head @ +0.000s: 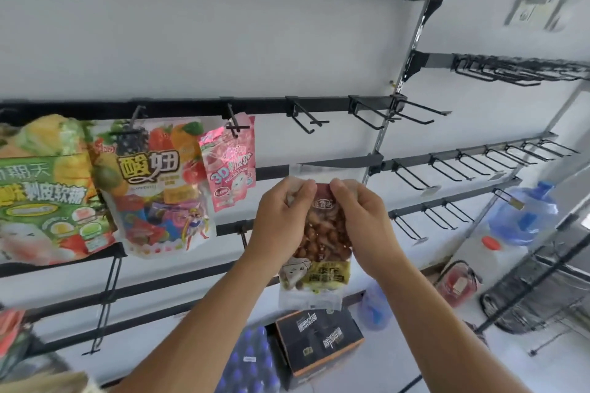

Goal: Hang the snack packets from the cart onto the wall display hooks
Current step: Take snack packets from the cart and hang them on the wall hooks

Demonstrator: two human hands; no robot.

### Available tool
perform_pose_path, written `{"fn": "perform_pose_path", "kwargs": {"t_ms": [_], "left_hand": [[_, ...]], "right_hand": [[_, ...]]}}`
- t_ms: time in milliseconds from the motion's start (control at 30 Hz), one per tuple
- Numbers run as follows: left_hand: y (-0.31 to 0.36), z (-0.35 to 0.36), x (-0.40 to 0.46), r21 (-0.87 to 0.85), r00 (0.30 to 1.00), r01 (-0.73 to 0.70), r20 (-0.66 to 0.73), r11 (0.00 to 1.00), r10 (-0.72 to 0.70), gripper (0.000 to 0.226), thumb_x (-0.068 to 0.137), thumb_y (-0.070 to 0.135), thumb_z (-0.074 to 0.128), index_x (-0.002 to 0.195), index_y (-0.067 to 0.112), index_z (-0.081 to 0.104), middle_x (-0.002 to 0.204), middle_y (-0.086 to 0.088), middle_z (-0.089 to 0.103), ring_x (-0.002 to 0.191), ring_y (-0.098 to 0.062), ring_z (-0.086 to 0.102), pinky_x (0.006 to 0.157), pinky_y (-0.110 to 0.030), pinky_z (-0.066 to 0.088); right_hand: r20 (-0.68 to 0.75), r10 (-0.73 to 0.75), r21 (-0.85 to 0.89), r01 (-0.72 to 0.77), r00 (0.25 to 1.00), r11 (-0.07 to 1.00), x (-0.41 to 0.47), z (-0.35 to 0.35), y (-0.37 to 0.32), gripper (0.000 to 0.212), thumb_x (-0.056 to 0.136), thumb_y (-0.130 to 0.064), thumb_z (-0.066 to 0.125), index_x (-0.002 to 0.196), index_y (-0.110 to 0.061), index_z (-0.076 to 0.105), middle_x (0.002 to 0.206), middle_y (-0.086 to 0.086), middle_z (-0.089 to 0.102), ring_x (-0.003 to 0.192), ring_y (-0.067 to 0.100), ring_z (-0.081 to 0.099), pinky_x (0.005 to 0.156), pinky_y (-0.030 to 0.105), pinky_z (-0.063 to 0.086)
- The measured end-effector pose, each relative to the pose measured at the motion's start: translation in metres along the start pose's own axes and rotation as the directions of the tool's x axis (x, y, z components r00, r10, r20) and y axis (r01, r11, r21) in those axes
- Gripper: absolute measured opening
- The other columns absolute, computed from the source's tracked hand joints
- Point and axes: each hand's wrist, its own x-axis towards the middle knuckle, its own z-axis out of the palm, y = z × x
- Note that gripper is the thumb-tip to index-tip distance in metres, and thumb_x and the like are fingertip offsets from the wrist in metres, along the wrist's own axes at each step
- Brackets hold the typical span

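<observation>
Nearest the camera, both forearms reach up toward the wall. The left hand (281, 210) and the right hand (364, 214) each pinch a top corner of a nut packet (319, 239), fingers curled over the clear upper strip and thumbs in front, so both grips are closed on the packet and it hangs free between them.

The packet is held in front of the wall, below and slightly right of the pink sweet packet (231, 163), not touching any hook. It looks like thin, soft plastic film with a loose filling of brown nuts, so it is probably light but bottom-heavy, apt to sag and swing rather than hold its shape. The film seems smooth and may slip; the flat sealed strip at the top is the sensible place to hold, either side of where a hanging hole would be. Whether there is such a hole I cannot tell, since the fingers and the glare hide it. Keeping the strip taut between the hands should help it slide onto a prong without crumpling.

Beyond the packet, an empty hook (308, 120) sticks out just right of the pink sweet packet and above the hands; it looks the likeliest target. Left of the pink packet hang a fruit sweet bag (156, 188) and a green bag (44, 207).
</observation>
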Motion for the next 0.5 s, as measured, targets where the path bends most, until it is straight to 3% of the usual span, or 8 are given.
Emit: {"fn": "perform_pose_path", "kwargs": {"t_ms": [133, 300, 433, 500], "left_hand": [[-0.003, 0.011, 0.027, 0.003, 0.994, -0.010, -0.109, 1.000, 0.011, 0.018, 0.099, 0.038, 0.056, 0.092, 0.029, 0.069, 0.085, 0.015, 0.071, 0.082, 0.005, 0.064, 0.072, -0.012, 0.048], [-0.005, 0.023, 0.057, -0.001, 0.978, -0.018, -0.206, 1.000, 0.017, 0.017, 0.097, 0.028, 0.061, 0.089, 0.019, 0.074, 0.085, 0.009, 0.074, 0.082, -0.002, 0.068, 0.075, -0.015, 0.051], [0.000, 0.033, 0.081, -0.010, 0.957, 0.038, -0.289, 0.999, -0.039, 0.015, 0.097, 0.025, 0.062, 0.087, 0.021, 0.074, 0.082, 0.011, 0.073, 0.078, 0.001, 0.067, 0.069, -0.009, 0.048], [-0.001, 0.038, 0.088, -0.007, 0.946, 0.051, -0.319, 0.999, -0.050, 0.015, 0.096, 0.026, 0.062, 0.088, 0.020, 0.074, 0.082, 0.008, 0.074, 0.079, -0.002, 0.068, 0.071, -0.014, 0.051]], "right_hand": [[0.011, -0.032, 0.017, 0.032, 0.999, 0.999, 0.040, 0.004, 0.007, 0.020, 0.097, -0.029, 0.060, 0.083, -0.025, 0.073, 0.084, -0.002, 0.075, 0.086, 0.017, 0.072, 0.087, 0.047, 0.057], [0.087, -0.067, 0.008, 0.066, 0.994, 0.998, 0.084, 0.000, 0.013, 0.019, 0.098, -0.023, 0.060, 0.086, -0.016, 0.073, 0.086, 0.000, 0.074, 0.085, 0.013, 0.071, 0.080, 0.034, 0.058], [0.153, -0.092, 0.039, 0.087, 0.984, 0.995, 0.117, -0.003, 0.011, 0.021, 0.096, -0.020, 0.060, 0.079, -0.014, 0.071, 0.080, -0.003, 0.072, 0.081, 0.011, 0.068, 0.077, 0.030, 0.055], [0.169, -0.108, 0.045, 0.101, 0.980, 0.994, 0.129, -0.003, 0.011, 0.023, 0.097, -0.023, 0.060, 0.079, -0.011, 0.070, 0.080, 0.000, 0.072, 0.078, 0.010, 0.067, 0.075, 0.028, 0.055]]}}
